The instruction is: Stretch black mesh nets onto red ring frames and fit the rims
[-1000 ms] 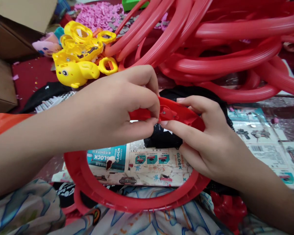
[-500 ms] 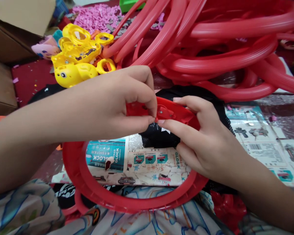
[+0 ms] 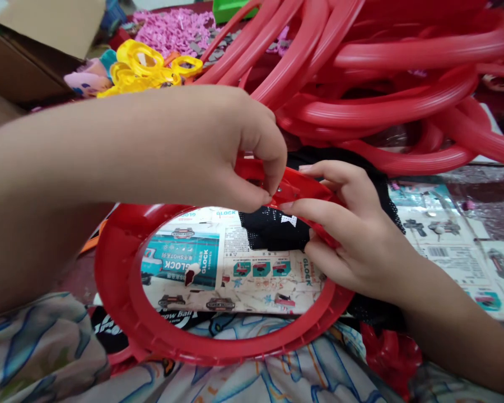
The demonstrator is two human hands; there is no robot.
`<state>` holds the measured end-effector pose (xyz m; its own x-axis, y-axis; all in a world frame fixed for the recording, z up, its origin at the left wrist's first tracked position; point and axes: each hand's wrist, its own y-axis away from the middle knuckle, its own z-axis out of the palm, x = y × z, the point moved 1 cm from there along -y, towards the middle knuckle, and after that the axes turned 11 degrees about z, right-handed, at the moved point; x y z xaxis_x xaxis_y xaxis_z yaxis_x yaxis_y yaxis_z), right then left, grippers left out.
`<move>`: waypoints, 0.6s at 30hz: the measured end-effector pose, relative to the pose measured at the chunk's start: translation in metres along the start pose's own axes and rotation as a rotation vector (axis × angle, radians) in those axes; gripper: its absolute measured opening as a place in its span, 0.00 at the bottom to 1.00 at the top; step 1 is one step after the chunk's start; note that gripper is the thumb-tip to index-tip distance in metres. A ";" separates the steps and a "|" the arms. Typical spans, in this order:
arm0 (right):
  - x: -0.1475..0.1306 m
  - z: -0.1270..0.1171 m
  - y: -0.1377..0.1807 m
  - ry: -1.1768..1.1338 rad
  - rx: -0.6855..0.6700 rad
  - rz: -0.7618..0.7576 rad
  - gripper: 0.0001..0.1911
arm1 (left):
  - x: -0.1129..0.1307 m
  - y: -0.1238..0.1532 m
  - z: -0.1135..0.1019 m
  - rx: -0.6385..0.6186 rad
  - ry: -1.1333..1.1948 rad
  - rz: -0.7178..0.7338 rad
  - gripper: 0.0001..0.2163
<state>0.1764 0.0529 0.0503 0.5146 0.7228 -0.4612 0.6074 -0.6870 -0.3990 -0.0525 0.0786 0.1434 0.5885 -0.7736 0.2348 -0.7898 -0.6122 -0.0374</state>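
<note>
Two bare hands meet at the far side of one red ring [image 3: 116, 274] in the head view, the ring lying in front of the person, its near side over the patterned clothing [image 3: 289, 380] of the lap and a printed card sheet [image 3: 260, 296] showing through its opening. The left hand [image 3: 231, 145] reaches across with thumb and forefinger pressed together at the tips, pinching down at the inner face of the far section; whether a small part sits between those tips is hidden, so I cannot tell. The right hand [image 3: 353, 235] is bent round the same section, gripping the ring's wall, with one fingertip up at the far rim and another just beside the small raised fitting [image 3: 283, 191]. For this close fingertip work, the right hand seems best used as a clamp, bracing the wall right next to the pinch so that the ring does not rock or turn. The left wrist arches high over the rim, which probably costs some steadiness; resting a spare finger on the rim would help. Pressure should be light and straight, since a sideways push could make the tips slip. Tilting the far section a little toward the eyes would uncover the fitting, and the black cloth [image 3: 273, 232] beneath is best left clear of the fingers
</note>
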 end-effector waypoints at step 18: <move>0.002 0.001 -0.002 -0.026 0.008 -0.065 0.29 | -0.012 -0.007 -0.001 0.010 0.101 0.290 0.12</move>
<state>0.1760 0.0559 0.0494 0.4582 0.7638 -0.4546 0.6342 -0.6393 -0.4348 -0.0540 0.0921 0.1419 0.3180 -0.8967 0.3080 -0.9205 -0.3698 -0.1262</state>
